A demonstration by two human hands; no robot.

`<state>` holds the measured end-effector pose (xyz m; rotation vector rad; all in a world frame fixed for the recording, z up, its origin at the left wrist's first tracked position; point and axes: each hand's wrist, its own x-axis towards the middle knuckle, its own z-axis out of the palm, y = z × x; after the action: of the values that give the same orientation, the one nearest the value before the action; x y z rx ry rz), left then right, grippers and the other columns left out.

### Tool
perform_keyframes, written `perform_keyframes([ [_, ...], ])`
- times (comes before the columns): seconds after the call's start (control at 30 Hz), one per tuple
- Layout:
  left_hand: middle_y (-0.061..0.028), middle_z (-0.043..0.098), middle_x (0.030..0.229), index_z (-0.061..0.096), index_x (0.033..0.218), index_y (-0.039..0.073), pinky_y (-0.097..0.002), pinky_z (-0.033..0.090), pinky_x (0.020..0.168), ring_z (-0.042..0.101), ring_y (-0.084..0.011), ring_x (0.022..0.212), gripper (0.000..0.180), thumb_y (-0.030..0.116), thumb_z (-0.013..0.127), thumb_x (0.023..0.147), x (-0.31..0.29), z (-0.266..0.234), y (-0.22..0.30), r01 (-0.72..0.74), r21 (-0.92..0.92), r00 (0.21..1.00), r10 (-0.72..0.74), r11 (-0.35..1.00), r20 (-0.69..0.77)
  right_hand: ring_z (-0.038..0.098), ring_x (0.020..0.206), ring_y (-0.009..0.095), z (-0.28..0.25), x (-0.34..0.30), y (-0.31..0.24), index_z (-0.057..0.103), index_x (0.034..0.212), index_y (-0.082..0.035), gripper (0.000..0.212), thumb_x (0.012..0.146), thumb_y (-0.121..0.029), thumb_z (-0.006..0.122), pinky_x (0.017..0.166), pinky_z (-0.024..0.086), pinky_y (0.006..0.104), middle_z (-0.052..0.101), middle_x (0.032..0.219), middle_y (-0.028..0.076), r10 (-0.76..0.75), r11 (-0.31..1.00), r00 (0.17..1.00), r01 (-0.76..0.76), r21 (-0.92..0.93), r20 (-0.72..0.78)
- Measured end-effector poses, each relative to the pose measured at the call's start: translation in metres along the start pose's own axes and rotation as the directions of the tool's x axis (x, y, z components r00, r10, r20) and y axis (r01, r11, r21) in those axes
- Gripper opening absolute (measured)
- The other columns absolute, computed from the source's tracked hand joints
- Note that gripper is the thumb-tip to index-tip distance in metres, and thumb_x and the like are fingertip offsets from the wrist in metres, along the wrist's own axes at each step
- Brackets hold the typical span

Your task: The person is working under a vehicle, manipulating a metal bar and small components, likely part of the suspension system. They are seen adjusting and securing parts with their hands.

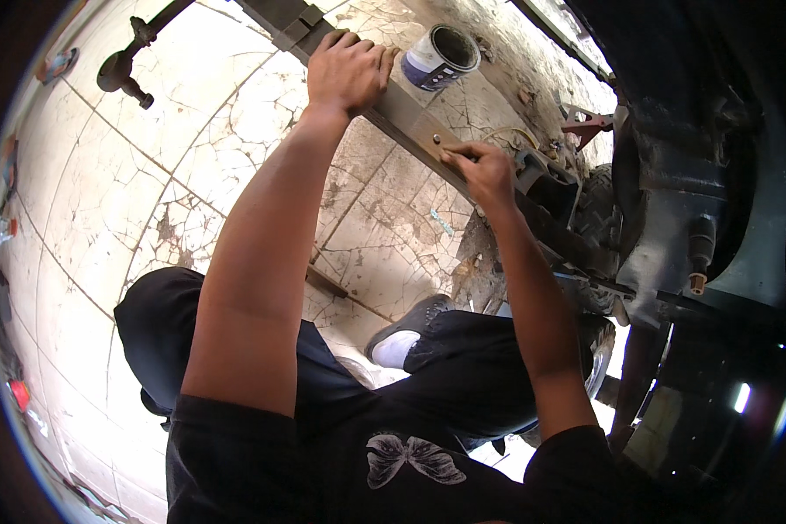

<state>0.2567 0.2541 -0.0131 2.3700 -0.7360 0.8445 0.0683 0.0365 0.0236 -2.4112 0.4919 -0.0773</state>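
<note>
A long, flat metal bar [402, 115] runs slantwise from the top of the head view down toward the vehicle parts on the right. My left hand [349, 74] lies over its upper stretch, fingers curled round the far edge. Farther down, my right hand [485, 173] is closed in a pinch at the bar's surface; what it holds, if anything, is too small and hidden to name. Just beyond those fingertips a small round metal stud or hole [437, 139] shows on the bar. A bracket-like clamp [301, 26] wraps the bar above my left hand.
An open paint can [424, 70] stands just beyond the bar. At right are dark vehicle underparts [681, 166] and a red stand [587, 127]. A dark metal rod with joints [118, 72] is at upper left. Cracked tiles [192, 148] cover the floor.
</note>
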Motion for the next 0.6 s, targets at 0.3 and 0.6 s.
perform_keyframes([
  [0.3, -0.002, 0.08, 0.089, 0.081, 0.086, 0.016, -0.0366, 0.049, 0.103, 0.072, -0.0205, 0.097, 0.039, 0.036, 0.055, 0.106, -0.002, -0.002, -0.003, -0.001, 0.011, 1.0, 0.001, 1.0, -0.004, 0.076, 0.083, 0.022, -0.012, -0.032, -0.004, 0.084, 0.108, -0.008, 0.024, 0.086, -0.017, 0.088, 0.082, 0.057, 0.034, 0.082, 0.094, 0.012, 0.002, 0.988, 0.994, -0.019, -0.154, -0.111],
  [0.6, -0.0012, 0.08, 0.088, 0.082, 0.085, 0.017, -0.0355, 0.048, 0.102, 0.072, -0.0194, 0.096, 0.038, 0.036, 0.056, 0.105, -0.003, -0.003, -0.002, 0.015, -0.001, 1.0, -0.015, 1.0, 0.005, 0.076, 0.09, 0.019, -0.011, -0.053, 0.015, 0.082, 0.114, -0.007, 0.022, 0.093, -0.01, 0.082, 0.082, 0.059, 0.0331, 0.081, 0.104, 0.011, 0.037, 0.979, 0.979, 0.005, 0.205, -0.202],
])
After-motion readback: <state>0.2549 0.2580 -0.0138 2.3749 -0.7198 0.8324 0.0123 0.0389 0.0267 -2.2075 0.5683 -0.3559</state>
